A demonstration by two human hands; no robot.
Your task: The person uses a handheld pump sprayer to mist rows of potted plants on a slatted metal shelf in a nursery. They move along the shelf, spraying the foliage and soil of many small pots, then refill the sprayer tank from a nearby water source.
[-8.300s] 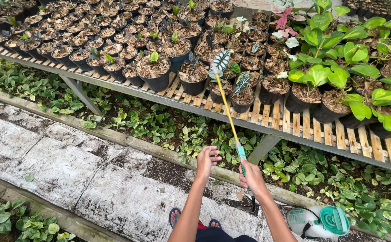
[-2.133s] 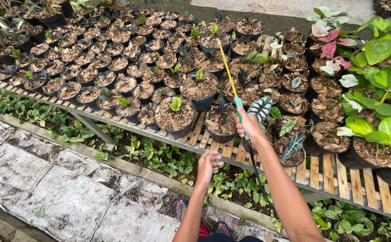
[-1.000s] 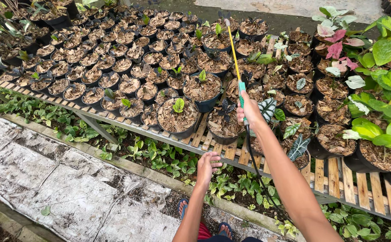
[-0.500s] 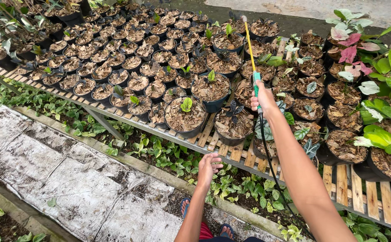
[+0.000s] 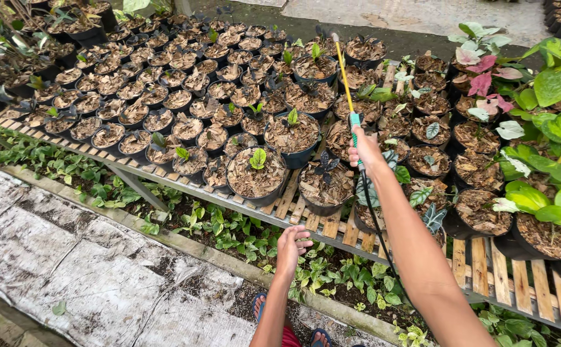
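Black pots (image 5: 255, 177) on the slatted bench (image 5: 486, 270) held dry leaf mulch and small seedlings. The right hand (image 5: 365, 149) was closed around a yellow spray wand (image 5: 343, 74), its long axis pointing toward 12 o'clock over the pots. The left hand (image 5: 291, 247) hung empty, fingers loosely curled, at 6 o'clock.

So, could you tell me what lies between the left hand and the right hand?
In the head view, a black pot of brown leaf mulch sits between left hand and right hand.
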